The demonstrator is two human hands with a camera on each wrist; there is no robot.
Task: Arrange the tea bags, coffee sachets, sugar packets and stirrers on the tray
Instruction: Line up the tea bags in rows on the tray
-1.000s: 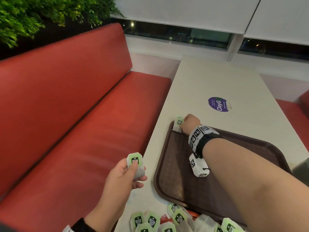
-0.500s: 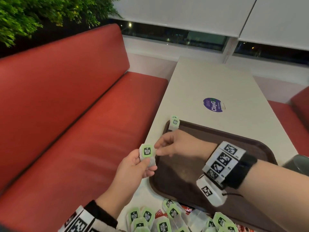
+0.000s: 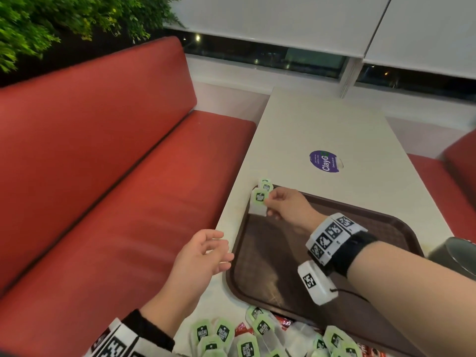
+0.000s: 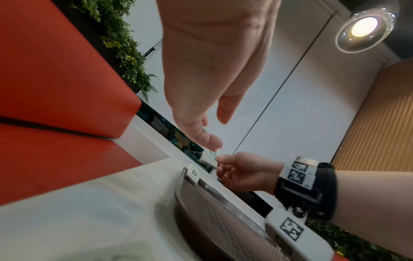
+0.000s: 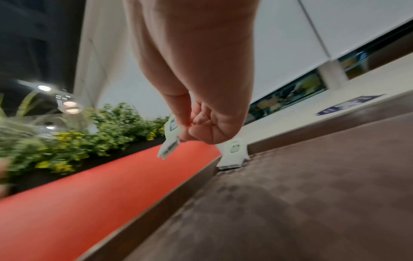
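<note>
A brown tray (image 3: 386, 222) lies on the white table. One green-labelled tea bag (image 3: 265, 185) leans in the tray's far left corner, also seen in the right wrist view as the leaning tea bag (image 5: 233, 153). My right hand (image 3: 278, 206) pinches a second tea bag (image 3: 258, 202) just above that corner; the right wrist view shows this held tea bag (image 5: 171, 139) hanging from thumb and finger. My left hand (image 3: 206, 253) hovers open and empty at the tray's left edge. A pile of tea bags (image 3: 231, 336) and red sachets (image 3: 283, 323) lies at the near table edge.
A red bench (image 3: 103, 202) runs along the left of the table. A purple sticker (image 3: 325, 161) sits on the table beyond the tray. A dark container (image 3: 456, 253) stands at the tray's right. Plants (image 3: 51, 21) top the bench back.
My left hand passed its tea bag to my right hand, which carried it to the tray's far left corner. The left hand is now empty and has drawn back.
</note>
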